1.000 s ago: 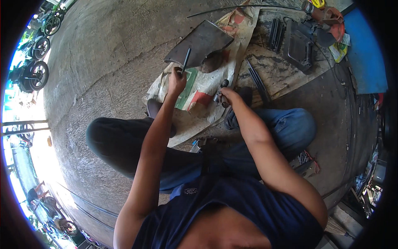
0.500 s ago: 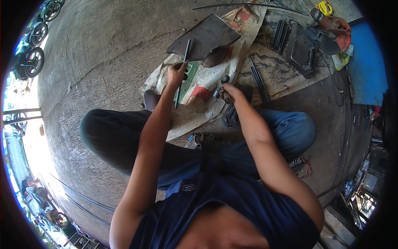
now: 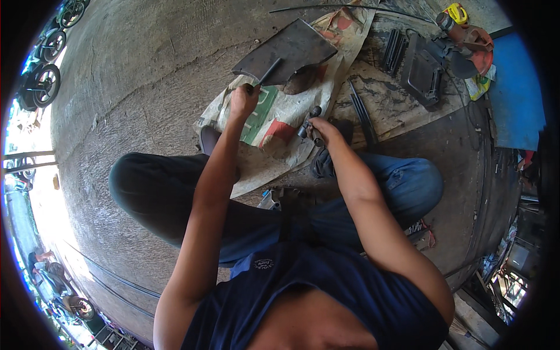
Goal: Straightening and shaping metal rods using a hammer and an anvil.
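Both of our hands work over the printed sack spread on the concrete floor (image 3: 134,87), seen from the head camera looking down past our dark blue shirt and jeans. Our left hand (image 3: 244,100) is closed in a fist around the near end of a thin dark rod (image 3: 269,72), which slants up and to the right so that its far end lies against the dark metal plate (image 3: 289,49). That plate sits flat at the far side of the sack (image 3: 280,119), with a brownish rounded lump (image 3: 300,80) just at its near edge. Our right hand (image 3: 322,129) is curled around a small dark metal fitting (image 3: 309,121), whose knobbed end pokes out to the left of the fingers; we cannot tell exactly what kind of part it is. The two hands are near each other but apart, with the green and red print of the sack between them. To the right of the right hand a few long dark bars (image 3: 361,111) lie on a second worn sheet. Farther right and far, a black ribbed block (image 3: 423,73), a reddish power tool (image 3: 469,44) and a yellow tape measure (image 3: 458,11) lie together beside a blue mat (image 3: 516,87). Far to the left, motorbikes (image 3: 44,81) stand in bright sunlight.
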